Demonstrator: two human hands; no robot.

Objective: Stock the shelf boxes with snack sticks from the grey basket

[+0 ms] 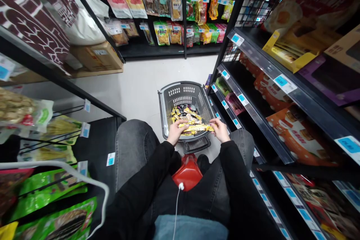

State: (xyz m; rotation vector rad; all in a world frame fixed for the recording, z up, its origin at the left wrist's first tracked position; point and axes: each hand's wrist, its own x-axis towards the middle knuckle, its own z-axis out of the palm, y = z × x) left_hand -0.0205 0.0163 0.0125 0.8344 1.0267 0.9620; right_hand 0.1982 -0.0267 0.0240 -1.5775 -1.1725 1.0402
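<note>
I sit low in a shop aisle with a grey plastic basket (168, 99) on the floor in front of my knees. Inside it lie several small yellow snack packets (188, 115). My left hand (176, 131) and my right hand (219, 129) are both closed on a bundle of the yellow packets (197, 128), held level between them over the basket's near rim. Black sleeves cover both arms.
Dark metal shelves stand close on both sides: orange and purple boxes (295, 135) on the right, green and clear bags (47, 191) on the left. A red object (188, 174) with a white cable rests between my legs. Hanging snack bags (168, 18) fill the far wall.
</note>
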